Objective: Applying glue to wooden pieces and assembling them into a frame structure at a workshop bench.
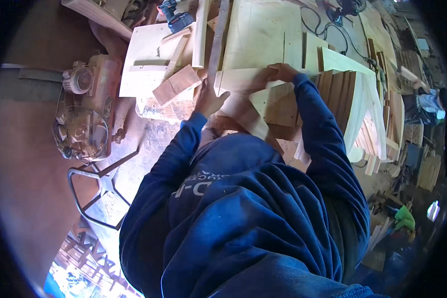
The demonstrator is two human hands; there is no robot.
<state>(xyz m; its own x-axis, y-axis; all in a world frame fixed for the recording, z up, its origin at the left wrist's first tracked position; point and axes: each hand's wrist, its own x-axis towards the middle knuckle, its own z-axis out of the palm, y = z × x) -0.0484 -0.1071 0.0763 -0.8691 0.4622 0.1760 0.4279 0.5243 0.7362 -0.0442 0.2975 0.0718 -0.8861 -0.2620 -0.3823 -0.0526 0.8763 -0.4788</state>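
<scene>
My left hand [211, 101] lies at the near end of a long narrow metal-looking strip [219, 37], its thumb spread away from the fingers. Beside it is the left end of a pale wooden board [238, 79], which is smeared by motion. My right hand [283, 73] closes on the right end of this board, fingers bent over its edge. Below the board, another wooden piece [253, 116] slants down toward my body, also blurred. A short brown wood block [177, 85] sits just left of my left hand. Beyond the board a wide pale wooden panel [258, 35] covers the bench.
A cordless drill [178, 19] rests at the far left of the bench. Stacked boards [340, 92] stand close to my right forearm. A dusty machine with a motor [79, 79] and a metal-legged stand [104, 184] are on the left. Cables [325, 32] trail at the far right.
</scene>
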